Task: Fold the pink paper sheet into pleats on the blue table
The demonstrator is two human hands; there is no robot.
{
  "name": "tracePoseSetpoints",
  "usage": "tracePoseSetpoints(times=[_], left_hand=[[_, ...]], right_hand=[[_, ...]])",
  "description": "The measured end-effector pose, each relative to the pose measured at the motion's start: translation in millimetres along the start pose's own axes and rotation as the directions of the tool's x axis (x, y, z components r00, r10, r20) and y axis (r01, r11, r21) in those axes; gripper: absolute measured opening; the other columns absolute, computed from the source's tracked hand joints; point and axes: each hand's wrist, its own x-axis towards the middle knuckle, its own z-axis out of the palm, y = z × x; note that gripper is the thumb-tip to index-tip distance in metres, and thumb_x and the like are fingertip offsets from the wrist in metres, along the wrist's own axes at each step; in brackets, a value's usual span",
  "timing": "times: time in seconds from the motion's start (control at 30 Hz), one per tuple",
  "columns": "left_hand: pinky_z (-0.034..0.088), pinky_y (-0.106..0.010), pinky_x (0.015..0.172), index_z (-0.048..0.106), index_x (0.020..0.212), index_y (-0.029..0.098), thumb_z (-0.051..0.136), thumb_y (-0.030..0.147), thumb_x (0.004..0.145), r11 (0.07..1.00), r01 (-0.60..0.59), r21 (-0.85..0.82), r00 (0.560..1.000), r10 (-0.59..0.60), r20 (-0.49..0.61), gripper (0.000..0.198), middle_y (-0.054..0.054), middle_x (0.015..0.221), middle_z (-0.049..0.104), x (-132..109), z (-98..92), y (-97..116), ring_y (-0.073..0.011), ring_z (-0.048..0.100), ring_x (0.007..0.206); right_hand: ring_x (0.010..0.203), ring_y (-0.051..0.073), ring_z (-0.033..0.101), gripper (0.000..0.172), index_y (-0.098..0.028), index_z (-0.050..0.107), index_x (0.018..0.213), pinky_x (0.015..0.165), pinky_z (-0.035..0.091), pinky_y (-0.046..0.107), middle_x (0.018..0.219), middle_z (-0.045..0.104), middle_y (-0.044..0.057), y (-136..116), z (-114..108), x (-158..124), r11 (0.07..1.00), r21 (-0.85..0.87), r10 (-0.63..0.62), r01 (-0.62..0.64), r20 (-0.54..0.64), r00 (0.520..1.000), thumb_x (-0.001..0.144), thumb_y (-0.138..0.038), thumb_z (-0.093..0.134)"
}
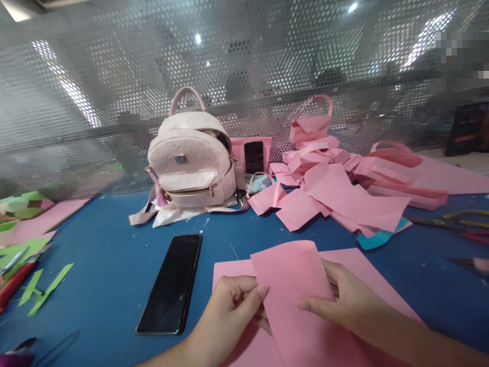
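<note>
A pink sheet of paper (292,285), bent over in a soft curve at its top, is held between both hands. My left hand (239,306) pinches its left edge, thumb in front and fingers behind. On the right side, my right hand (344,298) grips the sheet with the thumb lying on its face and the fingers behind it, partly hidden. Under the held sheet, another flat pink sheet (367,270) lies on the blue table (114,275). A black phone (170,285) lies face up left of my left hand.
A pale pink backpack (193,158) stands at the back, beside an upright phone (254,157). Behind my hands is a heap of pink paper pieces (340,188), including a small paper bag (311,127). Scissors (454,219) lie right; green strips (53,288) lie left. Perforated metal panel (267,66) behind.
</note>
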Motion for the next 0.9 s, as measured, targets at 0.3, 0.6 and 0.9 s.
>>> tracePoseSetpoints(times=[0.3,0.6,0.9], left_hand=[[0.056,-0.027,0.063,0.075,0.078,0.009,0.059,0.048,0.091,1.0,-0.019,0.0,0.999,0.019,0.034,0.045,-0.009,0.068,0.069,-1,-0.3,1,-0.0169,0.068,0.062],[0.058,-0.03,0.065,0.074,0.078,0.01,0.062,0.051,0.088,1.0,0.025,0.001,1.0,-0.025,-0.004,0.045,-0.008,0.068,0.069,0,-0.1,0,-0.016,0.067,0.059],[0.057,-0.028,0.064,0.074,0.075,0.01,0.062,0.05,0.088,1.0,0.007,-0.002,1.0,-0.007,-0.003,0.044,-0.008,0.069,0.07,-1,1.1,2,-0.0154,0.066,0.059]], right_hand=[[0.105,0.032,0.067,0.07,-0.017,0.058,0.131,0.088,0.058,0.041,0.121,0.069,0.011,-8,-10,3,0.999,0.046,0.015,-0.025,0.21,0.978,0.068,-0.032,0.084],[0.109,0.028,0.066,0.062,-0.022,0.061,0.129,0.092,0.056,0.037,0.121,0.069,0.009,-15,-10,7,0.997,0.073,-0.023,0.015,0.11,0.994,0.071,-0.026,0.083],[0.106,0.028,0.068,0.059,-0.02,0.065,0.123,0.088,0.058,0.035,0.115,0.072,0.009,-19,-9,6,0.997,0.073,0.022,-0.029,0.087,0.996,0.068,-0.026,0.084]])
